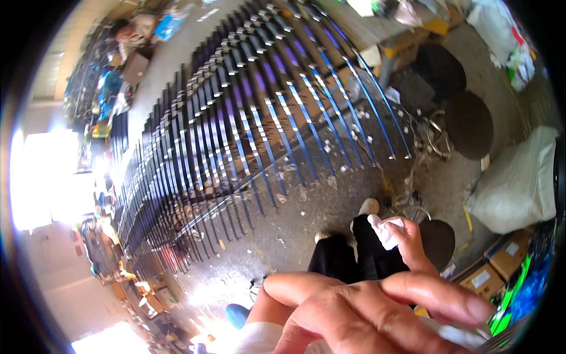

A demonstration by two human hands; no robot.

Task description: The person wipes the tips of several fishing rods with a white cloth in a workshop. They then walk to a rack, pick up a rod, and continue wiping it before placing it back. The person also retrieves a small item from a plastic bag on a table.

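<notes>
My right hand (407, 239) is pinched around a crumpled white cloth (386, 229), bunched above its fingertips over the littered floor (295, 224). My left hand (365, 312) hangs close to the camera, fingers loosely curled, gripping nothing I can see, below the cloth.

White sleeve cuff (259, 336), black trousers (354, 259), pale shoes (369, 206)

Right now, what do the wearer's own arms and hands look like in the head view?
Both hands are bare: no gloves, rings or watch visible. The near hand fills the lower edge, with a white cuff or sleeve at its wrist. The farther hand shows no sleeve. Which is left or right is unclear.
</notes>
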